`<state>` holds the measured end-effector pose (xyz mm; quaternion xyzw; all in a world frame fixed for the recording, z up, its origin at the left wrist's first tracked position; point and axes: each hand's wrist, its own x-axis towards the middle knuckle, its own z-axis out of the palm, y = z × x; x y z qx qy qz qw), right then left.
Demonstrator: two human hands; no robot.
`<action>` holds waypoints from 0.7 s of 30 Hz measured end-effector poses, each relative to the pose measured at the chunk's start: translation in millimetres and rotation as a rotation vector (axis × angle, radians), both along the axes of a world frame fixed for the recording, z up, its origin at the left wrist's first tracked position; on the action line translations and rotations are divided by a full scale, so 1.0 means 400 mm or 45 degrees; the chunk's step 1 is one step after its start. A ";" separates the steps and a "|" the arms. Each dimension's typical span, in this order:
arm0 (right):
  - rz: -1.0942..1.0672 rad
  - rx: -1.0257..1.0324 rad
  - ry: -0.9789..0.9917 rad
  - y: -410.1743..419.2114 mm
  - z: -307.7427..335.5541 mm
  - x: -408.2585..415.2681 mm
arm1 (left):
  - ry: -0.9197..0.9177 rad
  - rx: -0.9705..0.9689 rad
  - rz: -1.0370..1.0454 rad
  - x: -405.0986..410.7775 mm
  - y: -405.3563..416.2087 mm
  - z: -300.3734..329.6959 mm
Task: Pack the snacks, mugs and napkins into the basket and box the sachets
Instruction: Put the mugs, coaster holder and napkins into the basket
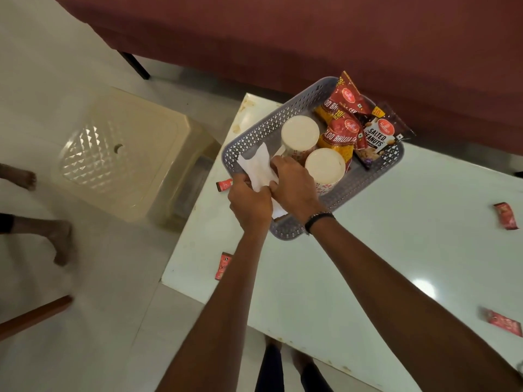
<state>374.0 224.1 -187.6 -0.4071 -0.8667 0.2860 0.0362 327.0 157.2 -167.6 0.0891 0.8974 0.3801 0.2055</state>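
Both hands (271,190) on napkin (259,168)

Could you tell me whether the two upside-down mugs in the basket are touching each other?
Cannot tell. In the head view the far mug and near mug overlap, hiding any gap or contact.

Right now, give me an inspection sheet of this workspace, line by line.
Surface: white table, glossy, stained near its far left corner.
Job's things: grey basket on the table holds two upside-down mugs and snack packets; four red sachets lie loose on the table; no box seen.
Clutter: nothing seen.
Hands: left hand and right hand together grip white napkins at the basket's near left end.
Cables: nothing seen.
Surroundings: cream plastic stool to the left, maroon sofa behind, another person's bare feet on the floor.
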 end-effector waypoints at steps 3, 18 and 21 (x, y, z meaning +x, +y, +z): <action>0.012 0.003 0.071 0.002 -0.010 0.011 | 0.002 -0.010 0.002 -0.005 0.007 -0.005; 0.095 0.057 0.038 0.018 -0.015 0.042 | -0.148 -0.014 -0.022 -0.009 -0.007 0.008; 0.037 0.033 0.087 0.041 0.003 0.037 | -0.170 -0.015 0.007 -0.018 -0.003 0.001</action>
